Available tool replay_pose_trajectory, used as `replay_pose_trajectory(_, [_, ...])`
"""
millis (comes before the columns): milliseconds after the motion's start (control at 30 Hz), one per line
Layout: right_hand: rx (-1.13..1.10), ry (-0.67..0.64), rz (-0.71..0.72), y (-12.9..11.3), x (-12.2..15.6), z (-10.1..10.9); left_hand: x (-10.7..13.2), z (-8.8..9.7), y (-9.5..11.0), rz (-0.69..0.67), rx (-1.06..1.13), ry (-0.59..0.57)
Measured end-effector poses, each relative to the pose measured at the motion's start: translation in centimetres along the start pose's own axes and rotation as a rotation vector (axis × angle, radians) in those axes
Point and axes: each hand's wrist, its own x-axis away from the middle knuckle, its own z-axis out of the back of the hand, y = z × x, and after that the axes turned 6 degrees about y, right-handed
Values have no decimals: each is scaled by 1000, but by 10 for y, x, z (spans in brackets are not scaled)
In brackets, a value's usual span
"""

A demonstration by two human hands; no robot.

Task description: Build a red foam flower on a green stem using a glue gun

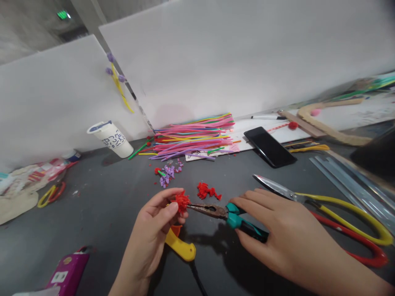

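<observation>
My left hand (151, 236) pinches a small red pipe-cleaner flower (181, 201) between thumb and fingers, just above the dark table. My right hand (282, 230) grips the teal handles of rusty needle-nose pliers (216, 211), whose tip touches the red flower. Under my left hand lies a yellow and orange tool (180, 246) with a black cord. A few red pipe-cleaner pieces (208, 191) lie just beyond the pliers.
Large scissors (339, 209) with yellow and red handles lie right of my right hand. A pile of coloured pipe cleaners (194, 137), purple scraps (168, 172), a black phone (270, 146), a tipped paper cup (111, 139) and clear sticks (354, 185) sit farther back.
</observation>
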Motion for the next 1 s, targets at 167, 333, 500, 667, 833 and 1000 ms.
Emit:
replay_pose_trajectory(167, [73,99,135,2,0,-4,0,-1,-1,35,-24,34])
replay_pose_trajectory(333, [177,152,244,3,0,-6,-3,0,-5,51,-14,56])
replay_pose_trajectory(500, [250,182,277,5,0,-9,-6,1,-8,80,42,52])
replay_pose_trajectory(667, [276,195,284,5,0,-10,-5,0,-8,100,75,36])
replay_pose_trajectory(833, [223,198,237,3,1,-9,-4,-1,-7,82,55,63])
replay_pose_trajectory(1000, [117,148,160,1,0,-8,-5,0,-8,45,5,85])
